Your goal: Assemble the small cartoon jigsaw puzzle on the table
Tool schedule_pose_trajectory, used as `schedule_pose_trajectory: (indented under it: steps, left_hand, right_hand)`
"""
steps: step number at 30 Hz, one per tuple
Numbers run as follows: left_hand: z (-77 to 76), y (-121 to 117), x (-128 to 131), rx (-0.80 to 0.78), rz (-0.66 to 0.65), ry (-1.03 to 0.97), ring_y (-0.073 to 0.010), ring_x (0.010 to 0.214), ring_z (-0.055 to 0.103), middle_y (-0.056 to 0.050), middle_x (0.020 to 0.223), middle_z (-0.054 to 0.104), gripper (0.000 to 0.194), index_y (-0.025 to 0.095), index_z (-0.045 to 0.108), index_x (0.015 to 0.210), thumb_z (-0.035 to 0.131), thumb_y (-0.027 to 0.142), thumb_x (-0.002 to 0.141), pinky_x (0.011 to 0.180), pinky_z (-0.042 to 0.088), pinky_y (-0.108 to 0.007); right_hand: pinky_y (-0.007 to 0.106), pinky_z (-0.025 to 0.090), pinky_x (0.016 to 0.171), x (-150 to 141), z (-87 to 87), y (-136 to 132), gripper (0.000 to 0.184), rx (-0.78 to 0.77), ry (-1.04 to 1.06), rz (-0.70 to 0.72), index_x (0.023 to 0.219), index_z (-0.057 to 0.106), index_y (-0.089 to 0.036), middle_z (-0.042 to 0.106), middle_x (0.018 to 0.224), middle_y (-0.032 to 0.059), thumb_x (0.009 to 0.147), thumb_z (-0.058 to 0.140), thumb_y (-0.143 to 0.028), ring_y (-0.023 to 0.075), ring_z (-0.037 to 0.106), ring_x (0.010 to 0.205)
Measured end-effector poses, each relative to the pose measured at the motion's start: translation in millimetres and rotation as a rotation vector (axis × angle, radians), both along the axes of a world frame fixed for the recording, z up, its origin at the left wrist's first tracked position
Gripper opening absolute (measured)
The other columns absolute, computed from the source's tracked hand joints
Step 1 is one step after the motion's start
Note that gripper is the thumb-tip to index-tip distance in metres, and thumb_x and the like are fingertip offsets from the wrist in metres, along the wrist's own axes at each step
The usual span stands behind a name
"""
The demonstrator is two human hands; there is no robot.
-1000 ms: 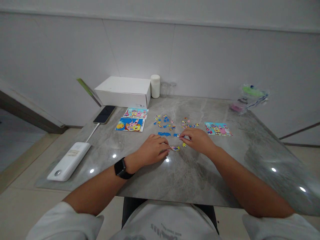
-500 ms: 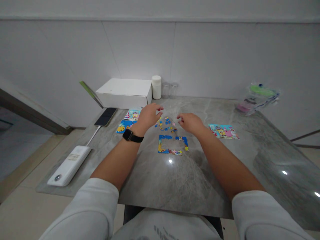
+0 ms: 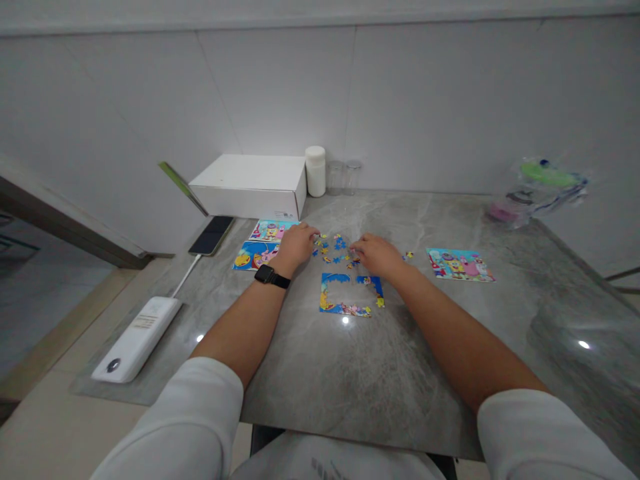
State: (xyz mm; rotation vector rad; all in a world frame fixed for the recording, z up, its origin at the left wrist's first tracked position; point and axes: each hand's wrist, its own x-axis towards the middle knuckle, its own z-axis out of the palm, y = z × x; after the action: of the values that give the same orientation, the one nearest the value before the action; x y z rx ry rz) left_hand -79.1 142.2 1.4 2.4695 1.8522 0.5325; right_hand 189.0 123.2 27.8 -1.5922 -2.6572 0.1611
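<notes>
Loose jigsaw puzzle pieces (image 3: 337, 259), blue and yellow, lie scattered between my two hands. My left hand (image 3: 297, 245), with a black watch on the wrist, rests at their left side with its fingers curled together; whatever is under the fingertips is hidden. At their right side, my right hand (image 3: 375, 253) has thumb and fingers closed at a small pinkish puzzle piece (image 3: 353, 246). Nearer to me lies a partly joined puzzle border (image 3: 345, 309), blue along the top, with a gap in its upper edge and bare table inside. A few more pieces (image 3: 409, 255) lie beyond my right forearm.
Picture cards (image 3: 250, 256) lie left of my left hand, another picture card (image 3: 461, 265) at the right. A phone (image 3: 211, 235) is cabled to a white power bank (image 3: 137, 340). Behind stand a white box (image 3: 247, 200), white bottle (image 3: 315, 172), clear glasses (image 3: 352, 178) and plastic bag (image 3: 537, 193).
Both hands have come down to the loose pieces. My left fingers, apart before, have curled in, and my right fingertips have closed at a pinkish piece. The view has shifted slightly.
</notes>
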Motion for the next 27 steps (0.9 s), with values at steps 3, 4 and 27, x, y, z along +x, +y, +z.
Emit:
schedule_pose_trajectory:
  steps: [3, 4, 27]
  left_hand:
    - [-8.1, 4, -1, -0.01, -0.03, 0.028, -0.0259, 0.114, 0.064, -0.011, 0.124, 0.071, 0.043, 0.025, 0.078, 0.13, 0.049, 0.014, 0.1, 0.103, 0.051, -0.041]
    - [-10.3, 5, -1, -0.014, -0.034, 0.035, -0.0263, 0.114, 0.064, -0.011, 0.125, 0.071, 0.044, 0.026, 0.078, 0.13, 0.05, 0.013, 0.099, 0.103, 0.051, -0.042]
    - [20.9, 52, 18, -0.257, 0.035, 0.074, -0.0248, 0.094, 0.066, -0.008, 0.097, 0.077, 0.007, 0.022, 0.082, 0.091, 0.079, 0.027, 0.087, 0.087, 0.05, -0.035]
  right_hand:
    - [0.034, 0.049, 0.103, -1, -3.7, 1, 0.038, -0.009, -0.008, -0.007, 0.132, 0.079, -0.025, 0.072, 0.132, 0.0128, 0.106, 0.051, -0.021, 0.0273, 0.067, 0.121]
    - [0.034, 0.049, 0.104, -1, -3.9, 1, 0.038, -0.009, -0.01, -0.018, 0.131, 0.079, -0.025, 0.072, 0.132, 0.0128, 0.106, 0.051, -0.021, 0.027, 0.067, 0.121]
    - [0.035, 0.049, 0.101, 6, 21.4, -4, 0.034, 0.105, 0.132, -0.136, 0.124, 0.079, -0.02, 0.075, 0.126, 0.013, 0.106, 0.051, -0.025, 0.0262, 0.067, 0.115]
